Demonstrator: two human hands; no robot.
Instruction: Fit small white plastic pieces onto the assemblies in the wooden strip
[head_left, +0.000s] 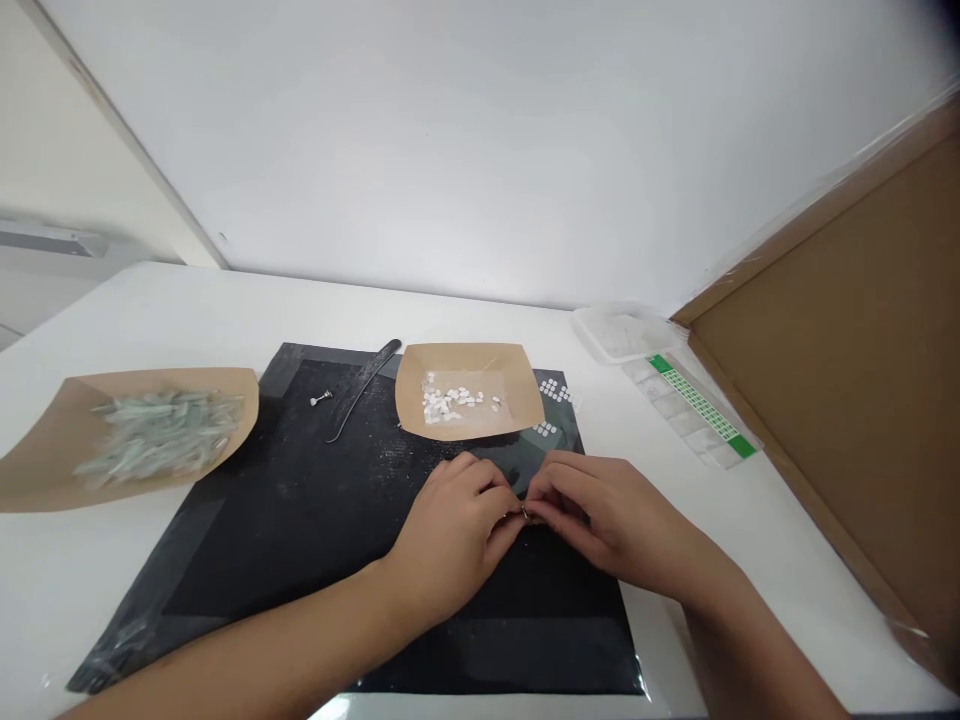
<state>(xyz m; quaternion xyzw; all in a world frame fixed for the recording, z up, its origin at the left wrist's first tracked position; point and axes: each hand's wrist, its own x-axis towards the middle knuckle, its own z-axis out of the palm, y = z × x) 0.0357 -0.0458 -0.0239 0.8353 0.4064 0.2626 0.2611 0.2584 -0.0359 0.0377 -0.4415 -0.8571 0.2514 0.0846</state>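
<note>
My left hand [466, 515] and my right hand [589, 505] meet over the right half of a black mat [322, 560]. Their fingertips are pinched together around a tiny metallic piece [524, 511], mostly hidden by the fingers. Its kind is too small to make out. Just beyond the hands stands a tan paper tray [469, 434] with small white pieces [446, 402] on a clear sheet. White adhesive dots [556, 390] lie on the mat's right edge, near the right hand.
A dark curved nail file [365, 388] and a small silver piece [321, 398] lie on the mat. At left, a larger paper tray [247, 400] holds clear packets [161, 430]. A clear plastic box [622, 332], a green-labelled organizer [701, 410] and a cardboard box [847, 330] stand at right.
</note>
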